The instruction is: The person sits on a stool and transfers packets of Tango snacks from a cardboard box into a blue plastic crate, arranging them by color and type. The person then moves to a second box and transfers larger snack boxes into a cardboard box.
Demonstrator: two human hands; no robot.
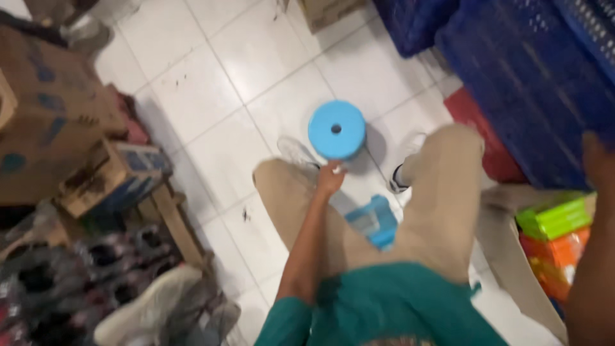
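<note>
Between the knees, the left hand [331, 174] is touching the round blue plastic stool [337, 129] at twelve o'clock; its finger state I cannot tell. At three o'clock, the right hand [599, 163] is resting on the dark blue plastic crate [525, 83], grip unclear.

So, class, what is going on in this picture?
A person in beige trousers looks down at a white tiled floor. Their left hand reaches down to a round blue stool with a hole in its middle, right at its edge; the blur hides whether it grips. Their right hand rests on a dark blue plastic crate. Cardboard boxes stand at the left.
</note>
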